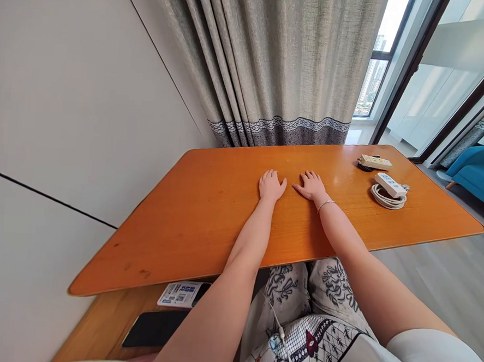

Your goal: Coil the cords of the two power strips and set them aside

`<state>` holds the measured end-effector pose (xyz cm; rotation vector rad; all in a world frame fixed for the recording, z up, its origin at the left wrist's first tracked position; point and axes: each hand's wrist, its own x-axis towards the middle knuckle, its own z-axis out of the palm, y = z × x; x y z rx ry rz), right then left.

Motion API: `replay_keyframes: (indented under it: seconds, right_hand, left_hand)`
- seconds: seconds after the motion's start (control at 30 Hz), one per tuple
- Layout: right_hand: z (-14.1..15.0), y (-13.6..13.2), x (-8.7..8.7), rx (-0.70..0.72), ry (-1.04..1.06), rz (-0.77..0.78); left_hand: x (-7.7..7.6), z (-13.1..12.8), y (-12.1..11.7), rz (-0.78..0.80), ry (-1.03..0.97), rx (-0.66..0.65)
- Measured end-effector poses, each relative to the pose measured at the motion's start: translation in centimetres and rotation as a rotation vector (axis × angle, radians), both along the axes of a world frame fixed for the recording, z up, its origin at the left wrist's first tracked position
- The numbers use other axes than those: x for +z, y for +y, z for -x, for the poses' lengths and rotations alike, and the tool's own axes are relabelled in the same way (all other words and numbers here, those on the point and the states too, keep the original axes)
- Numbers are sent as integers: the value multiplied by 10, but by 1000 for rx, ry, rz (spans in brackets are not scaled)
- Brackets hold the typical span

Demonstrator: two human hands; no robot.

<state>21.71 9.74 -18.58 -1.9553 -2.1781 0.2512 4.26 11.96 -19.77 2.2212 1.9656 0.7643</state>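
Note:
Both of my hands rest palm down on an orange-brown wooden table (207,211). My left hand (271,186) lies flat near the middle, its thumb stuck out to the right. Just to its right, a small gap apart, my right hand (310,186) lies with fingers spread and a thin bracelet (326,203) at the wrist. Neither hand holds anything. On the right part of the table sits a white power strip (390,185) on its coiled white cable (386,201). Behind it lies a cream power strip (375,162) with a black cord (364,168).
Below the table's left front edge, a wooden surface (106,317) bears a dark phone-like slab (155,328) and a printed white card or box (181,294). A grey-beige curtain (298,70) hangs behind. A pale wall (66,110) stands left; a blue sofa (482,174) is far right.

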Motion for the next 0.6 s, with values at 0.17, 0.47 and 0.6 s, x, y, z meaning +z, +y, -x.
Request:
replay_keyframes:
  seconds: [0.17, 0.47, 0.6]
  right_hand:
    - [1, -2, 1, 6, 11, -19]
    - [2, -23, 6, 90, 45, -216]
    - [-8, -67, 9, 276, 46, -254]
  left_hand:
    - [3, -1, -3, -23, -9, -5]
    - [11, 1, -13, -66, -21, -24]
    - [13, 3, -17, -89, -30, -45]
